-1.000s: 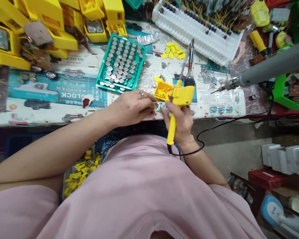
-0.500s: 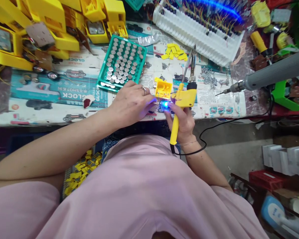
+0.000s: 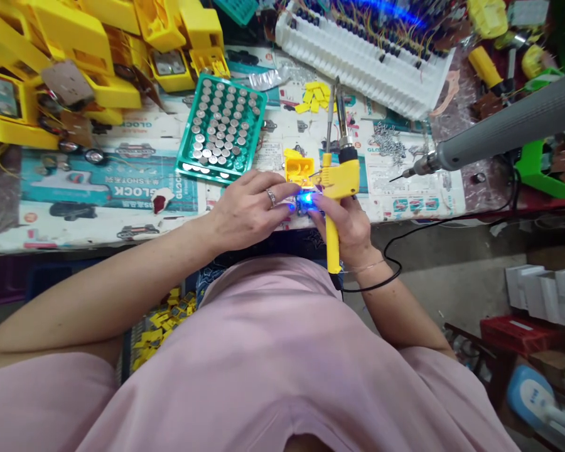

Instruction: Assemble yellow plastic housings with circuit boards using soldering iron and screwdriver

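My right hand [image 3: 351,229] holds a yellow soldering tool [image 3: 341,179], its metal tip pointing away from me. The fingertips of that hand also pinch a small circuit board [image 3: 306,199] with a bright blue light. On the board's left side is my left hand [image 3: 252,210], thumb and fingers drawn together at its edge; whatever lies between them is too small to make out. Just beyond the board sits a small open yellow case [image 3: 299,168]. A green tray [image 3: 258,135] of silver button cells lies past my left hand.
Yellow housings [image 3: 75,37] are piled at the back left. A white foam rack [image 3: 367,69] with wires stands behind small yellow pieces [image 3: 316,96]. From the right, a grey electric screwdriver [image 3: 494,125] reaches over the table, near scattered screws [image 3: 388,143].
The view has shifted slightly. My left fingers have come nearer to the lit board and the soldering tool in my right hand has turned more upright in view.
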The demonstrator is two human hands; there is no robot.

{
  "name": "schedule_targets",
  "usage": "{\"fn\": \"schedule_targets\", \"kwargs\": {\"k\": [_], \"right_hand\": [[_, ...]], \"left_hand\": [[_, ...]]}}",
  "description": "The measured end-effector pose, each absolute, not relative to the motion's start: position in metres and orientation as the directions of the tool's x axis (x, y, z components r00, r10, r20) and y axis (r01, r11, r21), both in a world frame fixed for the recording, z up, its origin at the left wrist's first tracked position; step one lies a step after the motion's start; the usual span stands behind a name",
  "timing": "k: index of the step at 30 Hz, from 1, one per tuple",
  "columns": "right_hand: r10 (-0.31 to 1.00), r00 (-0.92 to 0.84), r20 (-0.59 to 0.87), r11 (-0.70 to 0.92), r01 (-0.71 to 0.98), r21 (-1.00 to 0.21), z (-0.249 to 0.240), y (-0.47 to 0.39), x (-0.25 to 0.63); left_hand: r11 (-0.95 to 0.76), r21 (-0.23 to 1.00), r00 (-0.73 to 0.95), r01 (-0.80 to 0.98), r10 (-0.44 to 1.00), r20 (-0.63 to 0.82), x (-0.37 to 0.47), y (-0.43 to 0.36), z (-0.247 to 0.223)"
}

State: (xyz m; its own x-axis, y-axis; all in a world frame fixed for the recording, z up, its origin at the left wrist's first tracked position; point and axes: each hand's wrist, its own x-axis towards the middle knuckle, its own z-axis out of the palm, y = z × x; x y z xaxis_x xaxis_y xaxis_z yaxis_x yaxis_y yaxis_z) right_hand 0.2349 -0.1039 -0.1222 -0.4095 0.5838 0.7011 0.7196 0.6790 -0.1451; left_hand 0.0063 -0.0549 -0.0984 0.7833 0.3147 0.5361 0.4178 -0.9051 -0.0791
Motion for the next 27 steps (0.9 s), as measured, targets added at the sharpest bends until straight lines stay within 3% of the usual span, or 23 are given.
{"fn": "schedule_targets", "kwargs": {"k": [7,10,14,19,22,27], "right_hand": [[0.642,-0.227,0.732,0.637,0.690,-0.345,-0.072,-0.126,0.249],[0.687,-0.280,0.670,0.566,0.785,-0.251,-0.036,-0.144,0.269],[0.763,-0.356,0.540,0.482,0.869,-0.108,0.003,-0.155,0.281],[0.729,-0.550,0.408,0.653,0.737,-0.172,0.026,-0.137,0.272],[0.694,-0.657,0.295,0.710,0.692,-0.131,0.029,-0.124,0.268],[0.701,-0.664,0.259,0.710,0.681,-0.178,0.030,-0.117,0.266]], "left_hand": [[-0.930,0.132,0.803,0.343,0.364,0.473,0.008,-0.050,-0.103],[-0.922,0.168,0.789,0.348,0.385,0.479,0.009,-0.050,-0.104],[-0.935,0.129,0.764,0.331,0.345,0.545,0.011,-0.049,-0.105],[-0.938,0.084,0.761,0.337,0.324,0.562,0.012,-0.050,-0.106],[-0.924,0.087,0.790,0.372,0.365,0.492,0.012,-0.051,-0.106],[-0.930,0.104,0.818,0.354,0.361,0.448,0.011,-0.051,-0.105]]}}
